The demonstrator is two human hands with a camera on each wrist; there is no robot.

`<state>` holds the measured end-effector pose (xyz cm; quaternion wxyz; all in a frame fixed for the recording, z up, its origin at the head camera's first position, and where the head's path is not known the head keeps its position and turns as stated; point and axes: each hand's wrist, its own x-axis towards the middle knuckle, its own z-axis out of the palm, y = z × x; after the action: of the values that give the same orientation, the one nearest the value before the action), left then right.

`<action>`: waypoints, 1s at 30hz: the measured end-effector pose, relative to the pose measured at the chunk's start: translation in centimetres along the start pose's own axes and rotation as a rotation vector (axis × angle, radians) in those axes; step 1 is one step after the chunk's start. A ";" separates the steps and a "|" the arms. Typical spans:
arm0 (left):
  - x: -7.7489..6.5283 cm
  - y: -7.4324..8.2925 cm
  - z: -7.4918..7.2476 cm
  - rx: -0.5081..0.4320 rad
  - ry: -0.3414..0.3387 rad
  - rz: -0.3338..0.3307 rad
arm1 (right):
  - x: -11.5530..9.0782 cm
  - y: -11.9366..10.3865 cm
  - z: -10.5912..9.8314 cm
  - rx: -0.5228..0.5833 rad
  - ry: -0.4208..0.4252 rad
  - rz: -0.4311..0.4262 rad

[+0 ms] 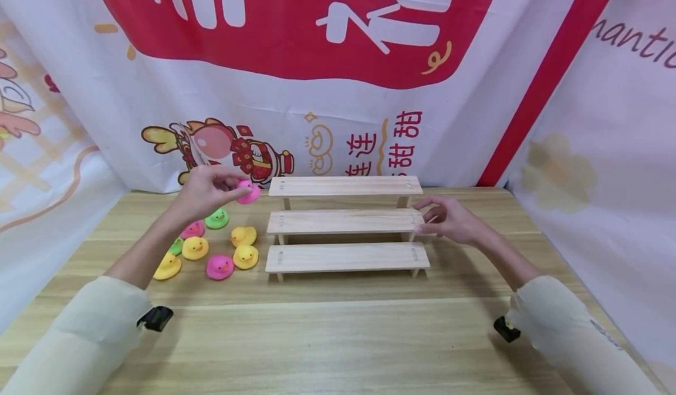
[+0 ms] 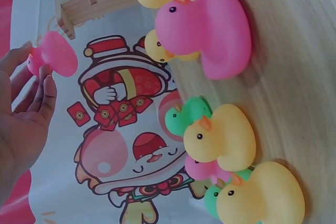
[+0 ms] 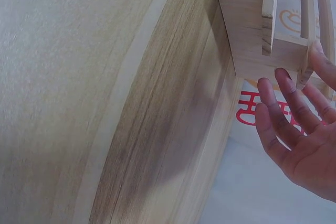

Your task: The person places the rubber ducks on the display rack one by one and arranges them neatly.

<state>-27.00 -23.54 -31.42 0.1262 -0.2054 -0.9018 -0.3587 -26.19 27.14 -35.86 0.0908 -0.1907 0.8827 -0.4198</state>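
My left hand (image 1: 203, 192) is raised to the left of a three-step wooden display stand (image 1: 345, 222), pinching a small pink rubber duck (image 1: 249, 192) between thumb and fingers. In the left wrist view the held duck (image 2: 59, 55) is off the table, in front of the printed cloth. At the stand's right end is my right hand (image 1: 449, 220), its thumb at the end of the middle shelf (image 1: 343, 221). The right wrist view shows the other fingers (image 3: 286, 124) spread and loosely bent beside that end, holding nothing.
Several rubber ducks stand on the wooden table (image 1: 317, 336) left of the stand, including a pink duck (image 1: 219, 267), a yellow duck (image 1: 245, 257) and a green duck (image 1: 217, 219). A printed cloth (image 1: 253, 95) hangs behind, with more cloth at both sides.
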 end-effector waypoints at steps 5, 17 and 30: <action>0.5 0.9 -0.1 0.029 0.020 0.023 | 0.0 -0.1 0.1 0.009 -0.004 0.007; 1.6 3.1 0.7 -0.042 -0.011 0.026 | 0.3 -0.2 -0.1 -0.057 -0.004 -0.042; 3.2 4.5 2.1 -0.062 -0.059 0.074 | 0.4 -0.4 -0.3 -0.057 -0.012 -0.058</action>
<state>-27.88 -18.26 -29.03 0.1063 -0.2530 -0.8854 -0.3753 -26.57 26.94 -35.38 0.0783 -0.2209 0.8879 -0.3958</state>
